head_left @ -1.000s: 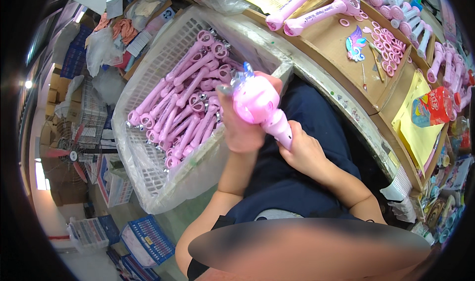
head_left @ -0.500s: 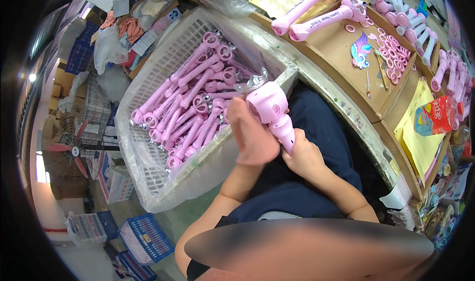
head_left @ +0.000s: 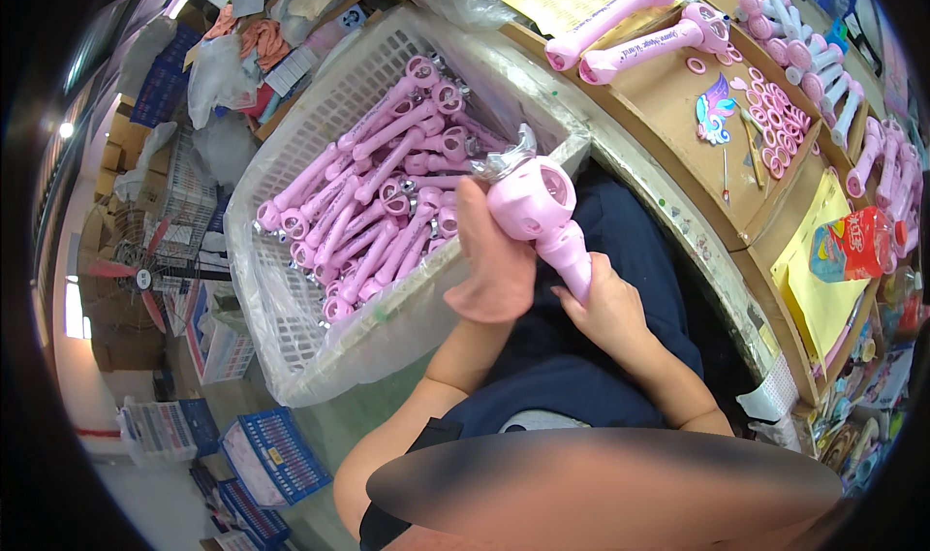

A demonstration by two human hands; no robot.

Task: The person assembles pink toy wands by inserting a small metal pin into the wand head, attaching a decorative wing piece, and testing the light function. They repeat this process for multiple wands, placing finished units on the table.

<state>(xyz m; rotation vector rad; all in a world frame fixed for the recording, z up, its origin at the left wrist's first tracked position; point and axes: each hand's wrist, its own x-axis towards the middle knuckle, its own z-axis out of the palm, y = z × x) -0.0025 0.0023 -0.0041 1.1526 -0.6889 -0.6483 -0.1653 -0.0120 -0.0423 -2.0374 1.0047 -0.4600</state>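
My right hand (head_left: 612, 309) is closed around the handle of a pink toy wand (head_left: 531, 202), which is tilted with its round hollow head up and to the left. A shiny silver crown-like piece (head_left: 511, 159) tops the head. Against the left side of that head lies my left hand (head_left: 492, 265), in what looks like a peach-coloured glove, its fingers stretched upward and pressed flat. Beside it stands a white plastic crate (head_left: 363, 343) lined with clear film, holding a pile of similar pink wands (head_left: 373, 178).
Two pink wands (head_left: 644, 47) lie across the cardboard tray (head_left: 668, 115) on the bench at right. Pink rings (head_left: 775, 125), a winged decoration (head_left: 715, 115) and a red-labelled bottle (head_left: 852, 246) are there too. A fan (head_left: 143, 278) and blue-white boxes (head_left: 276, 454) stand at left.
The wand has turned in my hands, so the opening in its head now faces more to the right. My left hand has shifted slightly along the head; my right hand keeps its grip.
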